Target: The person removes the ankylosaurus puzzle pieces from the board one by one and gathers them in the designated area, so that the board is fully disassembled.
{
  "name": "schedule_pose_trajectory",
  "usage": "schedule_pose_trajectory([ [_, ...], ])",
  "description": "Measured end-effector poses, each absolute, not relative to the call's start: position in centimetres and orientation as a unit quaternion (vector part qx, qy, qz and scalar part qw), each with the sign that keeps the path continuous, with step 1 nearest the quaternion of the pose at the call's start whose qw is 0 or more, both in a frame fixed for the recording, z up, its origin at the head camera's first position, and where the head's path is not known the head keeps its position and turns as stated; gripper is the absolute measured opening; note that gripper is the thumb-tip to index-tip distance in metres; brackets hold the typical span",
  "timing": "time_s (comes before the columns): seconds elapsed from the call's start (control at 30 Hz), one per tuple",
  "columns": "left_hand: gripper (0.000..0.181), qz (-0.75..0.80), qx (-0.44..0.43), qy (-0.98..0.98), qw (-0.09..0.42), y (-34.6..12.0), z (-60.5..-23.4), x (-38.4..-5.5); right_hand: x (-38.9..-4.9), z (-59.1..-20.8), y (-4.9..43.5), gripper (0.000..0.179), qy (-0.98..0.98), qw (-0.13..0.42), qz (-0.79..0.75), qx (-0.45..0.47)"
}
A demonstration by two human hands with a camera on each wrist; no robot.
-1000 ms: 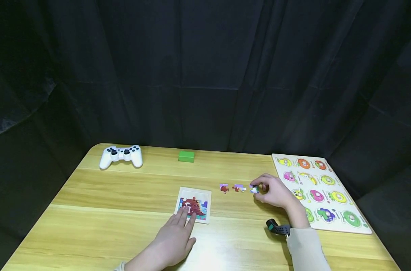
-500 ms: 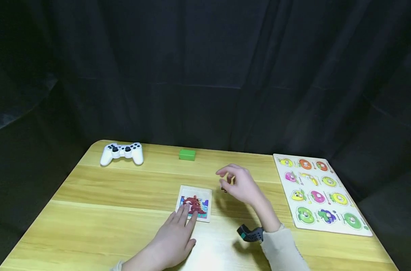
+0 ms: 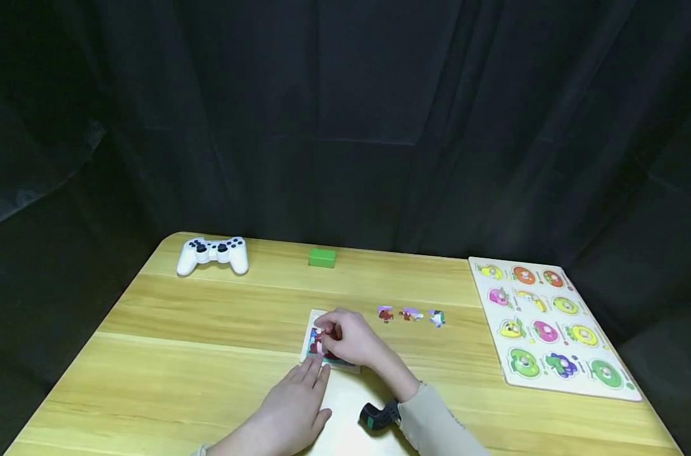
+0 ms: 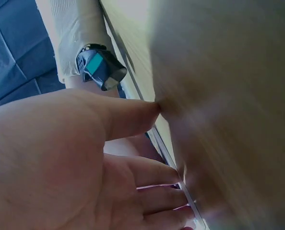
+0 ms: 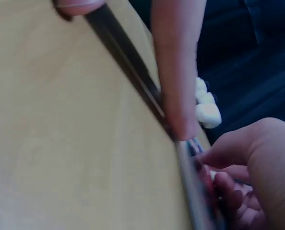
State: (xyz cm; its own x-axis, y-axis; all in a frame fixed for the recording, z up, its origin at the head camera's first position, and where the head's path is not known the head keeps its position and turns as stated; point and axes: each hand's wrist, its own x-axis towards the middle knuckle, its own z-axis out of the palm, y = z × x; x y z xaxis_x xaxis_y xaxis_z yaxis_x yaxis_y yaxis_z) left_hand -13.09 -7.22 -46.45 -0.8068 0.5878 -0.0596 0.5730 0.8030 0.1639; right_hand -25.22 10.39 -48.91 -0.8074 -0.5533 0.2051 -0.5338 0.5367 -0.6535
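A small framed jigsaw puzzle [image 3: 308,345] with a red dinosaur picture lies on the table, half covered by my hands. My left hand [image 3: 291,408] rests with fairly straight fingers at its near edge; in the right wrist view a left finger [image 5: 175,96] presses at the frame's edge. Over the puzzle, my right hand [image 3: 351,339] has its fingers bent, the thumb and index tips down on the picture. I cannot tell whether they pinch a piece. Loose puzzle pieces lie in a row to the right: one red [image 3: 385,313], one purple [image 3: 410,314], one white-and-green [image 3: 437,318].
A white game controller [image 3: 212,255] sits at the back left, and a green block [image 3: 322,258] near the back edge. On the right lies a fruit peg board [image 3: 490,329]. The wooden table [image 3: 208,380] is backed by a dark curtain [image 3: 356,126].
My right hand has left the white-and-green piece, crossed leftward past the row and come down onto the puzzle. The left hand stays at the frame; the view has shifted slightly.
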Motion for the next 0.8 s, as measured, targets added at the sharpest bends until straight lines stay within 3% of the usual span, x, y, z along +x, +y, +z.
schedule_pose_trajectory([
  [0.17,0.067,0.066,0.314,0.946,0.045,-7.4,-46.9,-12.9,-24.5,-50.0,9.8,0.024,0.882,0.008,-0.368,-0.294],
  [0.4,0.068,0.085,0.31,0.944,0.072,-7.4,-47.7,-12.6,-23.6,-50.8,9.5,0.024,0.877,0.037,-0.392,-0.275],
  [0.8,0.066,0.055,0.328,0.943,0.032,-7.2,-46.8,-13.4,-24.8,-49.2,10.0,0.026,0.87,0.053,-0.406,-0.274],
])
